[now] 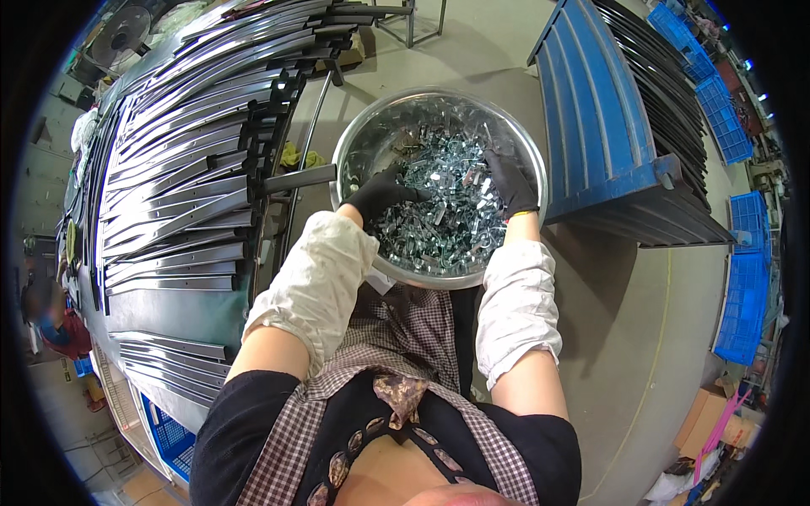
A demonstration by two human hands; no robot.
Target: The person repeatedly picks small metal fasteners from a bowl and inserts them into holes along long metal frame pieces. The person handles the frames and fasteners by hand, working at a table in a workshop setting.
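A large round steel basin (358,145) stands in front of me, filled with many small shiny metal clip-like pieces (443,232). Both my hands wear black gloves and reach inside it. My left hand (381,195) rests on the pieces at the basin's left side, thumb and fingers apart. Along the right inner wall, my right hand (511,182) stretches its fingers away from me among the pieces. Neither hand visibly grips a piece; some fingertips are partly lost in the clutter. White sleeve covers wrap both my forearms.
On the left, a green-topped table (181,314) carries rows of long dark metal strips (181,181); one strip (299,179) juts out toward the basin. A blue metal rack (591,110) with more dark strips stands close on the right. Blue crates (744,287) line the far right.
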